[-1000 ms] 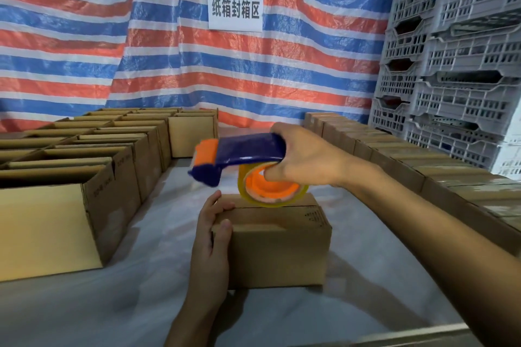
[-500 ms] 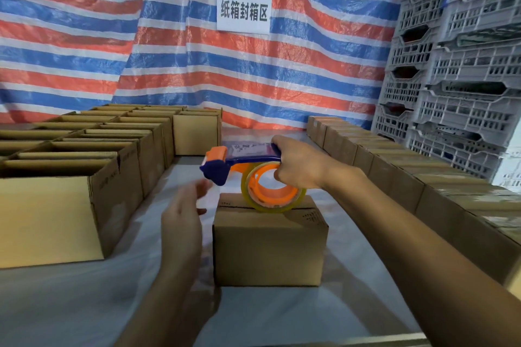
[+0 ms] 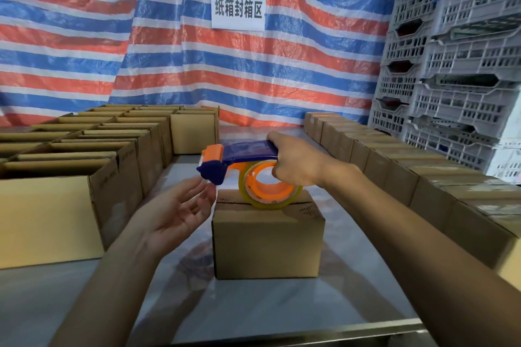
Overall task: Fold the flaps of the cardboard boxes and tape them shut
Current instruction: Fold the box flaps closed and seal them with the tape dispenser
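Since the earlier view the left hand (image 3: 180, 205) has let go of the box, turned palm-up and come close under the nose of the tape dispenser (image 3: 239, 153).

The table (image 3: 84, 304) carries everything. Well to the left of the left fingers stand rows of open boxes (image 3: 84, 155), probably still waiting their turn. Beyond the right hand (image 3: 296, 160) runs a row of closed boxes (image 3: 423, 186), likely finished.

The cardboard box (image 3: 267, 239) being worked on stands between the two arms, directly beneath the right fingers. Its flaps are folded flat, and I see no tape over the seam yet.

The right hand grips the dispenser, with its fingers curled through the orange core of the tape roll (image 3: 267, 191) and the thumb on the blue handle. The roll rests on the box top, which probably steadies the tool.

The left fingers (image 3: 197, 200) are loosely spread and pinch nothing I can make out. Their tips lie just below the dispenser's nose, seemingly ready to draw out the free end. Whether they touch tape I cannot tell.
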